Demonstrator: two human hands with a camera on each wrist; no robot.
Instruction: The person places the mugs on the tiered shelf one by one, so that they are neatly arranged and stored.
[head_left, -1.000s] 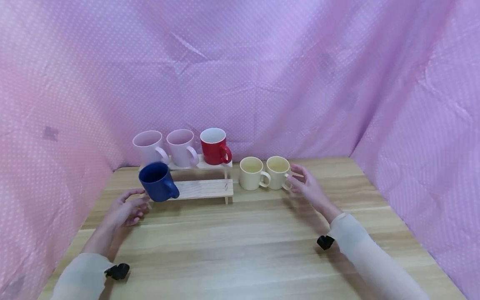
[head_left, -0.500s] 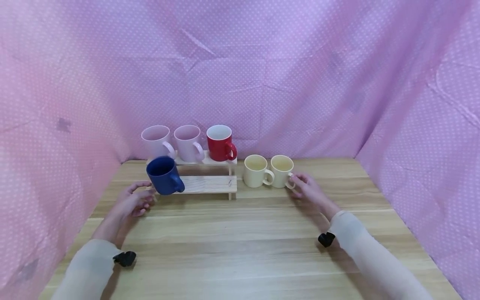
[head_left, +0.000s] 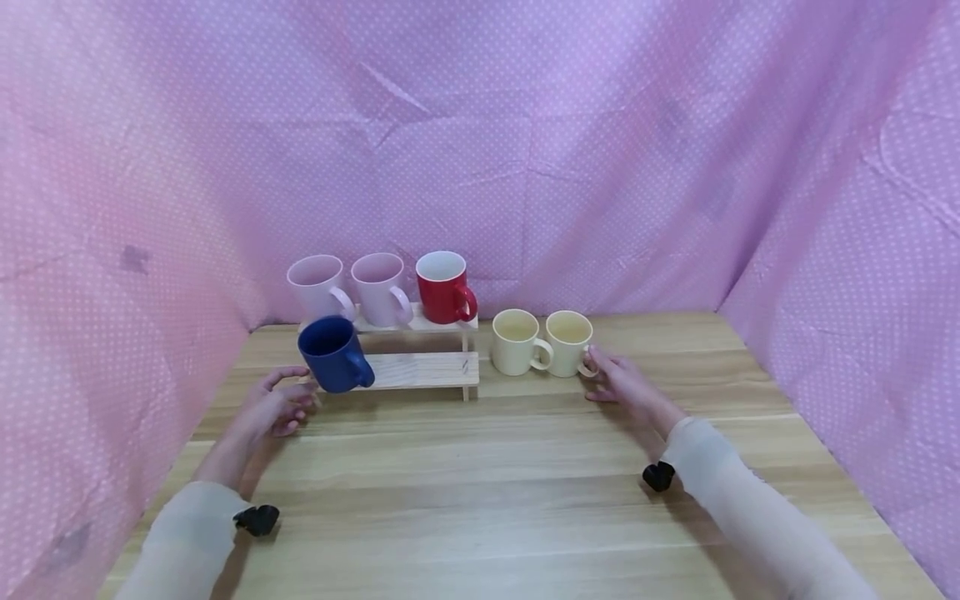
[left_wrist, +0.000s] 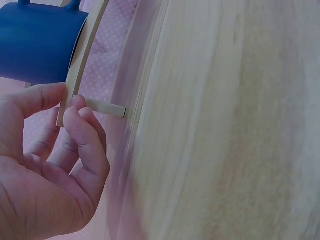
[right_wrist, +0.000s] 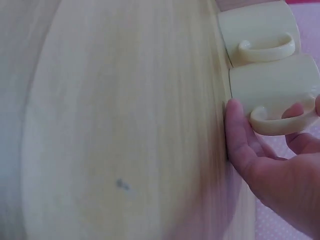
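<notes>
A two-tier wooden rack (head_left: 420, 369) stands at the back left, a dark blue mug (head_left: 333, 357) on the left of its lower board. At the left end of that board, my left hand (head_left: 270, 408) pinches the board's edge (left_wrist: 75, 75) between thumb and fingers. Two pale yellow mugs stand upright on the table right of the rack. My right hand (head_left: 628, 390) holds the handle (right_wrist: 282, 125) of the right yellow mug (head_left: 567, 346), a fingertip showing inside the loop. Beside it stands the left yellow mug (head_left: 514, 343), its handle close to the right one.
On the rack's upper board are two pale pink mugs, a left one (head_left: 315, 279) and a middle one (head_left: 378, 287), then a red mug (head_left: 441, 290) with a white inside. Pink dotted cloth (head_left: 480, 150) surrounds the wooden table (head_left: 465, 492) at the back and sides.
My right hand has closed in on the right yellow mug's handle and now holds it. My left hand stays at the rack's end. The head view has shifted slightly.
</notes>
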